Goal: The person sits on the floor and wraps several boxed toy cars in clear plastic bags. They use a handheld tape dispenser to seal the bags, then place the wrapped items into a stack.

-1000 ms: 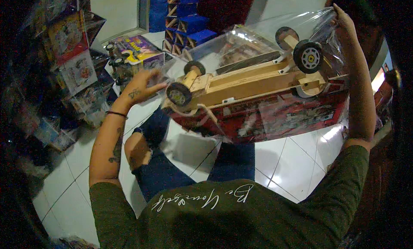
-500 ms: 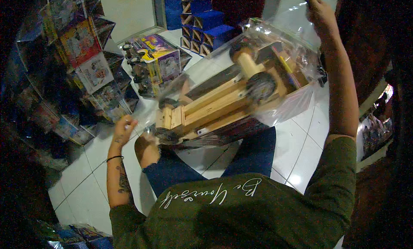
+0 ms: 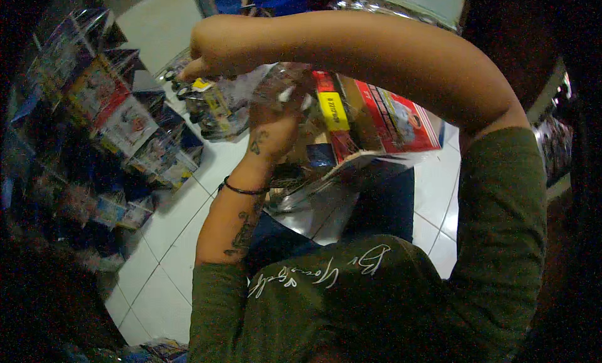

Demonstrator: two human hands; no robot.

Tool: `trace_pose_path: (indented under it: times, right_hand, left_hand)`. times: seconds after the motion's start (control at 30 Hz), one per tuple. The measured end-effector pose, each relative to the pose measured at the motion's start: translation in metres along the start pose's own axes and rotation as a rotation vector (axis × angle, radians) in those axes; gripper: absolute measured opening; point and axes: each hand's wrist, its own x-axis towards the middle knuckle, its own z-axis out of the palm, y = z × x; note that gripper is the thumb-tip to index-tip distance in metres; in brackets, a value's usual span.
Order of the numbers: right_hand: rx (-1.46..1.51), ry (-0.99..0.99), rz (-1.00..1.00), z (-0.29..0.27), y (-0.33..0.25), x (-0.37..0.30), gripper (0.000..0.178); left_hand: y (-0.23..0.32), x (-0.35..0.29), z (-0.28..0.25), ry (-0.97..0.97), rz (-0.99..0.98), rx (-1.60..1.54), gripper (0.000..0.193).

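Note:
A red printed cardboard package [image 3: 398, 121] in clear plastic film lies over my lap, with a yellow label on a red strip. My left hand [image 3: 276, 121] is at its left end, with the fingers smeared by motion over the shiny film, so their grip cannot be made out. My right arm crosses above the package to the left. At its end my right hand [image 3: 219, 46] is closed, the thumb pointing down and left; whatever it holds is hidden. The wooden wheeled underside seen earlier does not show now.
At the left stand stacked film-wrapped printed boxes [image 3: 119, 106]. Beyond my hands sits another wrapped box with wheels [image 3: 213, 109]. Blue boxes [image 3: 276, 4] are at the back, on white floor tiles [image 3: 160, 250]. Shiny wrapped goods [image 3: 555, 134] line the right edge.
My right hand has swung from the far right across to the left. My left hand has moved right onto the package. The package has turned, from wooden wheeled underside to red printed sides.

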Motion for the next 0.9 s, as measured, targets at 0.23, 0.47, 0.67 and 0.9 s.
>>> trace_pose_path:
  times: [0.23,0.47,0.67,0.9]
  right_hand:
    - [-0.066,-0.277,-0.091,-0.059,0.011,-0.053,0.052]
    - [-0.200,-0.422,-0.038,-0.133,0.074,-0.137,0.049]
    - [0.287,0.706,-0.131,-0.054,0.111,-0.115,0.039]
    - [0.458,0.914,0.452,0.243,0.118,-0.157,0.037]
  left_hand:
    - [-0.015,-0.029,-0.011,0.436,-0.975,-0.259,0.042]
    - [-0.081,-0.050,-0.077,0.570,-1.097,-0.516,0.054]
    - [-0.113,-0.094,-0.130,0.525,-0.986,-0.934,0.050]
    - [-0.142,-0.148,-0.153,0.623,-1.029,-0.755,0.061]
